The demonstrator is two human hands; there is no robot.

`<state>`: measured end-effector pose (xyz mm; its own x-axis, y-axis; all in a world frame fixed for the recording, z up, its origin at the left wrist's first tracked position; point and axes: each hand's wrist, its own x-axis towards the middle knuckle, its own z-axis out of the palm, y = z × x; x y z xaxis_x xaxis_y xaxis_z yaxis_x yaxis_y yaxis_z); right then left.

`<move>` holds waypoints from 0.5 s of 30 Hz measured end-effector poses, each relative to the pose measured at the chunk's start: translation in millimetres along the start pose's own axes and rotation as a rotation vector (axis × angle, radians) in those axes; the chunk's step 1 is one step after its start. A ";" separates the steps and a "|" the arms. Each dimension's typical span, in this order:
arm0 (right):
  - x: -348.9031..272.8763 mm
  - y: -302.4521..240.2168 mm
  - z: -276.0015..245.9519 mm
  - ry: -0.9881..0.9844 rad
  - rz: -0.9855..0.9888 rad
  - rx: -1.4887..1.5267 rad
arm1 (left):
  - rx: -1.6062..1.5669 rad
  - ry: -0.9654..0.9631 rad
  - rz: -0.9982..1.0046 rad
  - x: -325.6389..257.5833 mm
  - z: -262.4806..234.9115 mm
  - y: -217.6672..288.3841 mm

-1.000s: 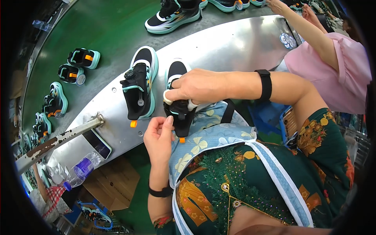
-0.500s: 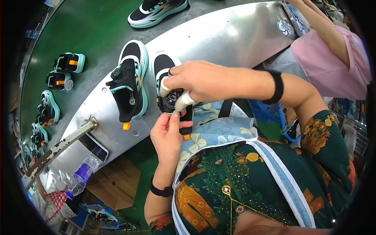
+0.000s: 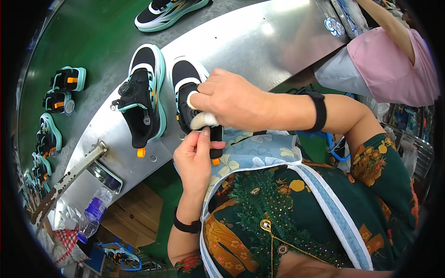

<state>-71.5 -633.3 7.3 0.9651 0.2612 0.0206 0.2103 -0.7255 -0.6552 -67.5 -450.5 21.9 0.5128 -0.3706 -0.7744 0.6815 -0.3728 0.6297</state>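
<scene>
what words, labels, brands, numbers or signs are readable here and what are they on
Nothing reads clearly:
Worked-on shoe: no legible print.
Round mark inside the neighbouring shoe: too small.
Purple label on the bottle: too small.
Round tag by a far shoe: blurred.
Blue-and-white sticker on the metal tabletop: unclear.

On curved silver metal ledge [image 3: 245, 44]: black-white-mint sneaker [image 3: 139, 85], just left of second black-white-mint sneaker [image 3: 186, 75]. Farther left: black rectangular phone [image 3: 104, 176], purple-labelled clear plastic bottle [image 3: 94, 211] before it. Beyond, on flat green surface [image 3: 99, 51]: more black-and-mint sneakers [image 3: 72, 74]. Below ledge: brown cardboard box [image 3: 136, 217].
</scene>
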 end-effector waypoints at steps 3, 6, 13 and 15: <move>5.7 7.3 -7.4 -0.096 0.091 0.078 | -0.004 0.013 0.003 -0.2 1.1 3.3; 6.7 9.1 -19.5 -0.197 0.208 0.444 | -0.017 -0.003 -0.015 -0.8 0.0 1.7; 10.3 4.4 -23.0 -0.236 0.149 0.021 | -0.102 -0.016 -0.057 -1.9 4.4 5.3; 8.7 5.1 -13.5 -0.162 0.098 0.069 | -0.095 -0.031 -0.050 -1.5 -0.3 5.0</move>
<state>-59.9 -643.4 14.3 0.9414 0.2948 -0.1636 0.1004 -0.7084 -0.6987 -64.7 -451.5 26.2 0.4616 -0.3799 -0.8016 0.7533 -0.3094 0.5804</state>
